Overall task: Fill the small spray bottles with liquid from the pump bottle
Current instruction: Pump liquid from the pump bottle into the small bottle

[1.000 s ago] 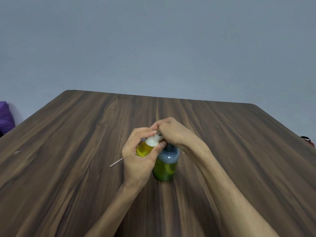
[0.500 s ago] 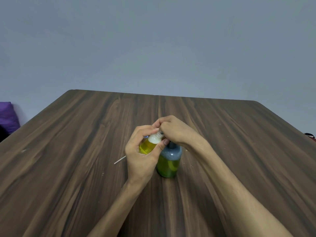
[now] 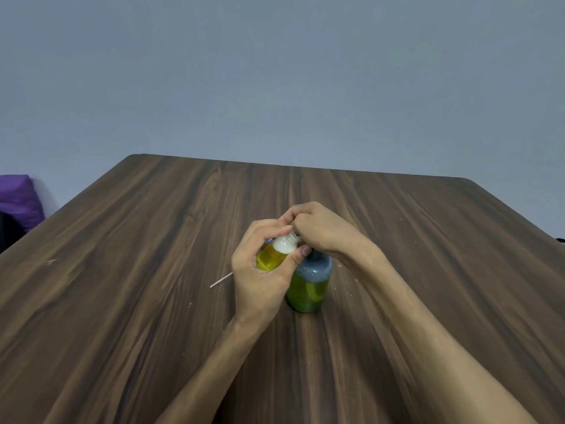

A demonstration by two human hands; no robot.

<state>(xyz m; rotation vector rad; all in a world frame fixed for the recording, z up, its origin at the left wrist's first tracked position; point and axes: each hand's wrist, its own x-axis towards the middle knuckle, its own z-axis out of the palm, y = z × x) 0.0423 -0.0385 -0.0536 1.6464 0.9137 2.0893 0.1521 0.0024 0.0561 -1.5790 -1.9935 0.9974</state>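
Wall (image 3: 275,71): plain grey-blue, behind the far edge of the table.
Table (image 3: 137,255): dark wood grain, fills the lower view.
Purple item (image 3: 18,197): at the left edge, off the table.
Right hand (image 3: 321,231): curled over the top of the pump bottle, fingers closed on its head, which is hidden.
Left hand (image 3: 260,280): wrapped tight around the small spray bottle, touching the right hand.
Pump bottle (image 3: 308,286): upright at table centre, green liquid in its lower half.
Small spray bottle (image 3: 276,254): tilted, yellow liquid inside, white neck up against the pump's outlet.
Thin white stick (image 3: 220,280): lies on the table just left of the left hand.
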